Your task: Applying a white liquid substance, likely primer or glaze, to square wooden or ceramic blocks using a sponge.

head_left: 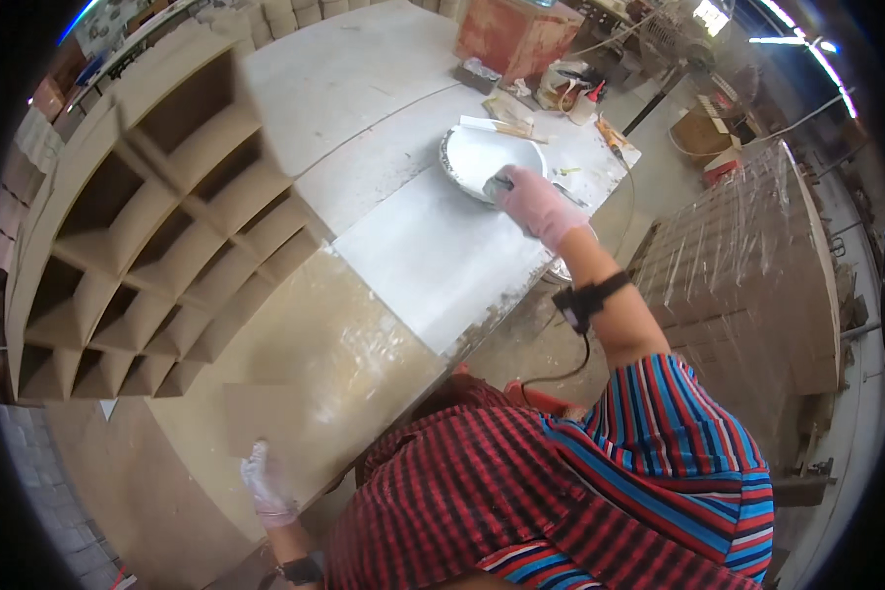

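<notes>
Your right hand (535, 205), closed on something grey (500, 186), is at the white bowl's (453, 175) near rim; your left hand (266, 486), well apart, grips a brown board (263, 418).

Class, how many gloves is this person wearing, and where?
2: a pinkish glove on the right hand, at the white bowl; a whitish glove on the left hand, at the small brown board.

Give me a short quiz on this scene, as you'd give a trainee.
1. Which hand is at the round bowl?
2. True or false: the left hand is dipped in the bowl.
3. Fill in: the checked garment is red and ____.

Key:
1. The right hand.
2. False; it is at the lower edge of a flat brown panel.
3. Black.
</notes>
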`<action>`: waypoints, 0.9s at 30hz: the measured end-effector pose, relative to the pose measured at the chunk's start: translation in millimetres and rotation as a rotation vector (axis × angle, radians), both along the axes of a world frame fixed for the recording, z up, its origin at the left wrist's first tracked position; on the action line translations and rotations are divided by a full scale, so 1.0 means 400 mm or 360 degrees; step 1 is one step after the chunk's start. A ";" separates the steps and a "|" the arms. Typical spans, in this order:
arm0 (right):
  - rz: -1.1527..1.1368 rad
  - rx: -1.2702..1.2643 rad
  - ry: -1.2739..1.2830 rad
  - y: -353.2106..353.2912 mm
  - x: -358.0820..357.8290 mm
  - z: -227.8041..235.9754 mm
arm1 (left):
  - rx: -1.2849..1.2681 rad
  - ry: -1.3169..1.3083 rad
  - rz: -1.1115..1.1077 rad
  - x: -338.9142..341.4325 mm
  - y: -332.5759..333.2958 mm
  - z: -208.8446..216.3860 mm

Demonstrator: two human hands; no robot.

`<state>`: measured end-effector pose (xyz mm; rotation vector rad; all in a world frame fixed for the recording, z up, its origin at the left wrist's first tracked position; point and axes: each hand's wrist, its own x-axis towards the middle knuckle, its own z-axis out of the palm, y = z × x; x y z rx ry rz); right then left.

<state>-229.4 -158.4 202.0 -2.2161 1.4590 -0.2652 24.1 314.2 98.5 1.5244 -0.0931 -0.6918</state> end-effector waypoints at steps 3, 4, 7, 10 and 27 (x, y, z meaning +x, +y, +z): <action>0.0305 -0.0258 0.0285 -0.201 0.009 -0.063 | 0.0168 -0.0006 -0.0146 -0.075 -0.141 0.006; 0.0488 -0.0322 0.0494 -0.256 0.010 -0.087 | 0.0124 0.0126 -0.0119 -0.098 -0.193 0.005; 0.0610 -0.0212 0.0644 -0.368 0.010 -0.163 | -0.0192 0.0643 0.0089 -0.139 -0.336 0.001; 0.0710 -0.0188 0.0706 -0.420 0.005 -0.216 | -0.0021 0.0068 -0.0203 -0.186 -0.452 0.010; 0.0602 0.0285 0.0127 -0.494 -0.045 -0.178 | -0.0201 0.0534 -0.0422 -0.205 -0.743 0.083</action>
